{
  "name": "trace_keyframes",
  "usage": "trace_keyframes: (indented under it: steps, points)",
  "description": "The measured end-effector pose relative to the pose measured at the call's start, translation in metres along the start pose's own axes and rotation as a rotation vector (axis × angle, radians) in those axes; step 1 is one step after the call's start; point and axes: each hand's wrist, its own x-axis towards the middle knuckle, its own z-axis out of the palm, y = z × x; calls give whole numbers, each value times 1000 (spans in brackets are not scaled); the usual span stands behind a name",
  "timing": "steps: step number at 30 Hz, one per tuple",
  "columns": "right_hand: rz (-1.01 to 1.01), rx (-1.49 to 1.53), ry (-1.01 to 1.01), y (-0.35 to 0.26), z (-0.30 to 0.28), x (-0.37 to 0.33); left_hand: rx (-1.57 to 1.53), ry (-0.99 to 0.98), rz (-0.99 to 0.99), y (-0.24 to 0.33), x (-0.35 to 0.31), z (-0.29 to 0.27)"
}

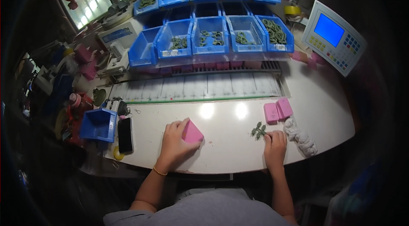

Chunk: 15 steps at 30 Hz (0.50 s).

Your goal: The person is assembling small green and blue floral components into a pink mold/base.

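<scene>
Leaning over the white surface [232, 151], the person works with both hands apart. The left hand [174, 141], left of centre in the frame, has its fingers spread partway open around a pink block [194, 133], the thumb along its lower side and the other fingers at its upper left. The block sits to the right of that palm, a pointed shape whose long axis seems to run from upper left to lower right.

Across a stretch of surface, right of centre, the right hand [276, 144] has its fingers drawn nearly together, pinching the lower end of a green cluster [258, 130]. The cluster leans up and to the left from those fingertips, so its free end points away from the right palm. The block lies to its left and slightly lower in the frame, well apart; the left hand is the nearer to the block, the right to the cluster. I cannot tell whether the cluster touches the surface.

Just above the right hand stand two more pink blocks [277, 110], side by side, and a twisted white cloth [301, 139] lies close on its right. At the left of the frame, a phone [125, 135] rests beside a blue bin [98, 125]; more bins [197, 48], some holding green loops [275, 32], fill the upper middle
</scene>
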Motion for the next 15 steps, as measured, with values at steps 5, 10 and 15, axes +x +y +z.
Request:
trace_keyframes:
  steps: [5, 10, 15]
  points:
    - [36, 98, -50, 2, -2, 2, 9, 353, -76, -5, 103, 20]
    - [89, 166, -45, 3, -5, 1, 238, 369, -337, -35, 188, 47]
    - [88, 192, -21, 1, -6, 1, 309, 436, -408, -57, 188, 44]
